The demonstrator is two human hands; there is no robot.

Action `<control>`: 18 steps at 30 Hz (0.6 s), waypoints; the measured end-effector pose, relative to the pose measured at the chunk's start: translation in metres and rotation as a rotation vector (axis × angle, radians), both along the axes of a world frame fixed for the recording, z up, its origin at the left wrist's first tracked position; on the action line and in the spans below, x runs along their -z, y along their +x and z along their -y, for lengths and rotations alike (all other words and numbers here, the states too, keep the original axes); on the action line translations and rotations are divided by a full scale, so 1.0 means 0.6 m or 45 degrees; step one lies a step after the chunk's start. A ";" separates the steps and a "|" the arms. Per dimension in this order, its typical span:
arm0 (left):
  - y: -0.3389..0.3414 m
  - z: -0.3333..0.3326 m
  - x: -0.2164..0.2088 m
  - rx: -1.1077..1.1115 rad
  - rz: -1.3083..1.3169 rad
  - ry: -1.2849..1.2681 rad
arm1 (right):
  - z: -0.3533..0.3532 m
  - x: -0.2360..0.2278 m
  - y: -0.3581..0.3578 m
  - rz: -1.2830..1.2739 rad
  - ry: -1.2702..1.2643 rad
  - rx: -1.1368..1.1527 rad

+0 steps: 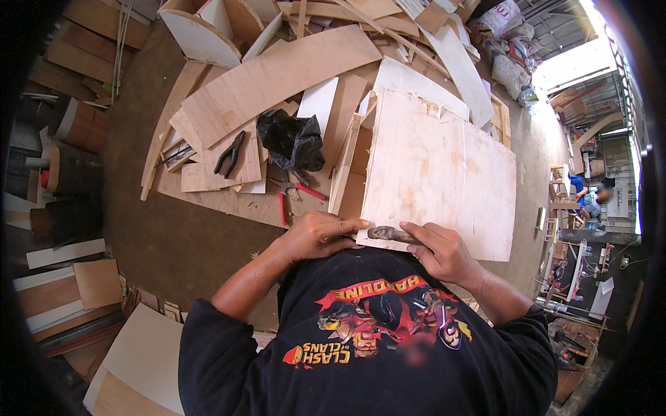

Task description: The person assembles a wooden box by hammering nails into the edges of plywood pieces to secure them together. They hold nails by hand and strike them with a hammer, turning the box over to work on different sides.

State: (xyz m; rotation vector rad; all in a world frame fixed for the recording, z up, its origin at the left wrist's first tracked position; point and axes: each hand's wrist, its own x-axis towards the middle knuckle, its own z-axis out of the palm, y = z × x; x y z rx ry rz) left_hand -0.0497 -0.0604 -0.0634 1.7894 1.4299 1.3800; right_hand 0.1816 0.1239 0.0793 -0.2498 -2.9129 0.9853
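Observation:
A pale plywood panel (444,166) lies on top of a wooden box frame (345,170) in front of me, its near edge close to my shirt. My left hand (320,234) is closed at the panel's near left corner, thumb and forefinger pinching the edge. In my right hand (438,251) is a short, dark, worn cylindrical tool (390,234), lying flat along the near edge with its left end close to my left fingertips. The fingers hide the tool's other end, so its kind is unclear.
Left of the panel are red-handled pincers (295,191), black-handled pliers (229,154) and a crumpled black plastic bag (291,141). A curved plywood strip (277,83) and offcuts lie behind. Boards (55,298) lean at far left. Another person (590,201) sits at far right.

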 end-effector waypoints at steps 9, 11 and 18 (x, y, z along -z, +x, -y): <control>-0.003 -0.003 -0.005 0.014 -0.003 -0.027 | 0.001 0.000 -0.003 -0.007 -0.012 0.008; -0.003 -0.004 -0.006 0.021 0.034 -0.034 | 0.000 0.004 -0.001 -0.020 -0.019 0.009; -0.002 -0.004 0.003 0.026 0.045 -0.016 | 0.000 0.006 -0.001 -0.035 -0.041 0.026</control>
